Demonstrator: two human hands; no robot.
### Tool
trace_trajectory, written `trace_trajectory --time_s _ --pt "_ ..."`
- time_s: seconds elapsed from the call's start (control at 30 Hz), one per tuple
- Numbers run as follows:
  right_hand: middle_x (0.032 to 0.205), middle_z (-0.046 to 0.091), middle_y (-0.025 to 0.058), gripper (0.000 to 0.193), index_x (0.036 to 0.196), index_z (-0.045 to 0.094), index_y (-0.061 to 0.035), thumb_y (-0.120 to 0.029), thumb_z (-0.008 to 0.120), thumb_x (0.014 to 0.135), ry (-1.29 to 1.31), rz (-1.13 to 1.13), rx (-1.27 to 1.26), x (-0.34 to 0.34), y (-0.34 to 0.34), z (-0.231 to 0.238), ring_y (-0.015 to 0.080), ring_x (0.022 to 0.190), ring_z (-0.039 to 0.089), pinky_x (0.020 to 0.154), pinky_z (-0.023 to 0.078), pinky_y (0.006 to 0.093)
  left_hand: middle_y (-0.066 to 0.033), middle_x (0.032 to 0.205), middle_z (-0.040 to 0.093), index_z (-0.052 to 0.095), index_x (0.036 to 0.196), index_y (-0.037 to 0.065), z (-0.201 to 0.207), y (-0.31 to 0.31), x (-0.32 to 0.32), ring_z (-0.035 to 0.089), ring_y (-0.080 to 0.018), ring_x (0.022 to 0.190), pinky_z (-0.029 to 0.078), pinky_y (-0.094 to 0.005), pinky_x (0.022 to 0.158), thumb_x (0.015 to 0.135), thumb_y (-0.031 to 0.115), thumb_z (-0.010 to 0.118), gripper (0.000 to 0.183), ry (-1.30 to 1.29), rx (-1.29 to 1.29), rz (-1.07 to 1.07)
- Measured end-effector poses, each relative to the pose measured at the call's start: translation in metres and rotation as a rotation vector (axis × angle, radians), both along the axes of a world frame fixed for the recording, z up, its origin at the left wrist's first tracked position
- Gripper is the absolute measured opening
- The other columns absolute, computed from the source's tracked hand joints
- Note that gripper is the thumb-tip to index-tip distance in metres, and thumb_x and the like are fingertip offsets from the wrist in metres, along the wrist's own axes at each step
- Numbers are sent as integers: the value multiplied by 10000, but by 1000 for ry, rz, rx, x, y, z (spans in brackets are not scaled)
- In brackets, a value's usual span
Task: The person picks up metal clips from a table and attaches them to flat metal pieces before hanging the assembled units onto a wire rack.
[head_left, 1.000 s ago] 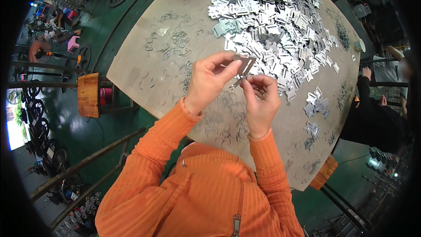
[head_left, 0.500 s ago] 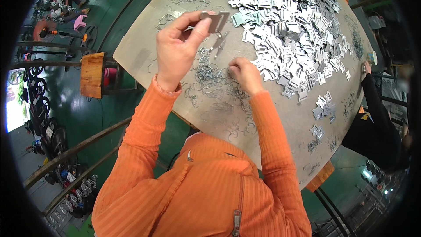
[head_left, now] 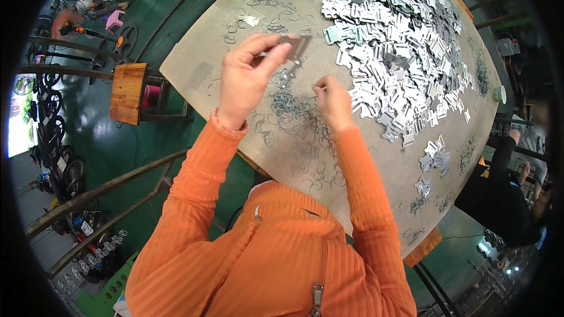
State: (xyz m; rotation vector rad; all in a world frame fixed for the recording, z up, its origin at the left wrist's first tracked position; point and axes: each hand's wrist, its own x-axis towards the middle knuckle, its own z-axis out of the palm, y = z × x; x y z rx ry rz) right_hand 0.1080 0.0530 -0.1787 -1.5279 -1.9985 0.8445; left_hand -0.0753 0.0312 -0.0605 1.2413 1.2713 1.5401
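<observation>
Left hand (head_left: 249, 73) pinches grey slotted metal plate (head_left: 295, 49), blurred; plate lies at eleven o'clock from right hand (head_left: 333, 103), apart. Right fingers curl; cannot tell whether grasping.

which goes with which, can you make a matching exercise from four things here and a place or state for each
Column one:
1. left hand
2. pile of slotted metal plates
3. pink stool
4. small cup

Column two:
a. by the table's right edge
b. pinching a grey plate
c. on the green floor
d. heaped on the tabletop

Pairs: 1-b, 2-d, 3-c, 4-a
</observation>
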Motion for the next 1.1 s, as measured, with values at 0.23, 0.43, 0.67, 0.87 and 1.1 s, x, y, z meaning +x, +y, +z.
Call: trace_trajectory --time_s 0.23,0.43,0.67,0.87,1.1 --pt "836 634 75 151 961 550 18 19 659 857 1063 -236 -245 28 -44 144 142 732 665 608 543 226 -59 875 683 704 965 -24 3 -20 50 628 -88 769 505 -221 670 827 -18 658 145 19 -43 -133" --pt "857 642 99 145 952 545 27 16 657 860 1082 -360 -125 41 -53 167 157 739 669 654 558 245 -76 924 686 705 1010 -4 15 -27 85 639 -114 810 511 -231 683 815 -65 643 214 145 38 -213" --pt "869 647 103 149 939 542 18 38 660 849 1050 -483 21 57 -62 167 138 759 661 669 547 237 -89 903 686 694 991 10 14 -18 114 663 -179 772 537 -276 657 767 -40 703 230 458 383 -136" --pt "911 630 100 196 957 526 31 91 659 826 840 -464 340 63 -57 165 146 789 658 682 539 232 -108 939 676 678 997 -3 -1 5 115 656 -221 841 536 -299 715 839 31 649 164 305 439 -320" --pt "936 611 124 238 995 508 35 143 629 821 967 -400 423 80 -54 168 183 799 664 718 557 264 -148 969 642 664 1039 -1 -113 52 123 626 -282 831 523 -365 766 875 276 644 323 362 22 -333"
